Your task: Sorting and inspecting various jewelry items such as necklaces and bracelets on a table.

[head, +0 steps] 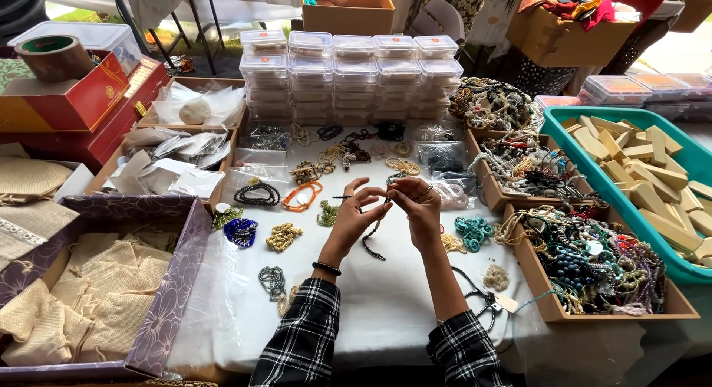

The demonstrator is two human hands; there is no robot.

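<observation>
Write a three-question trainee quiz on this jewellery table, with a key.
1. True or false: both hands grip one dark beaded strand.
2. Which hand's wrist wears a black bracelet?
3. The teal plastic tub holds: A) pale wooden blocks, B) cloth pouches, C) clear boxes.

Key: 1 true, the left hand and right hand meet on it. 2 left. 3 A.

The dark beaded strand (373, 240) is partly hidden between the fingers of the left hand (354, 212) and the right hand (417, 205) — its clasp is too small to tell. The teal plastic crate of pale wooden blocks (586, 120) and the purple floral cardboard box of burlap pouches (167, 305) are cut off by the picture's edges — right and left.
</observation>
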